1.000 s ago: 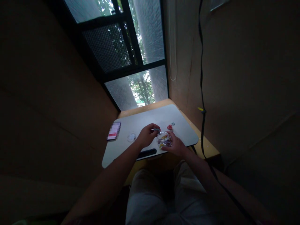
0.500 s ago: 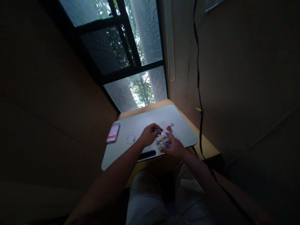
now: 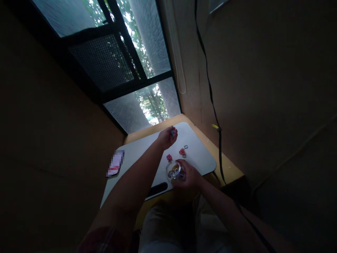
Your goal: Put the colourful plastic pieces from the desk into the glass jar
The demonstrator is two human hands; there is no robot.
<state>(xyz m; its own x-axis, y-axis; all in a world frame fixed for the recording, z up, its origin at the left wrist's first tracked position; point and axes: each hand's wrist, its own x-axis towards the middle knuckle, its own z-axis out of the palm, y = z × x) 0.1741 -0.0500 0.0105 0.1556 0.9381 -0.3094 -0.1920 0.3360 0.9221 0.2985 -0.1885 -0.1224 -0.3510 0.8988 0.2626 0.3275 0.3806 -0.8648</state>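
Note:
My right hand (image 3: 187, 174) is wrapped round the side of a clear round jar (image 3: 173, 170) with small colourful items inside, near the front edge of the white board. Farther back over the board, my left hand (image 3: 168, 137) is curled, palm turned up, round a small bluish item (image 3: 172, 133). Between the hands lies a pink flower-shaped piece (image 3: 169, 157). A red flower-shaped piece (image 3: 182, 152) rests right of it, and beyond that is a small grey-green ring (image 3: 186, 147).
The white board (image 3: 196, 147) with a dark slot (image 3: 158, 189) stands on a wooden surface (image 3: 233, 168) below a window. A phone-like object (image 3: 115, 163) lies at the board's left. A black cable (image 3: 209, 84) hangs down the right wall.
My left hand has moved away from the jar, farther back over the board, and turned palm up. A pink piece now shows beside the jar. The camera view has shifted.

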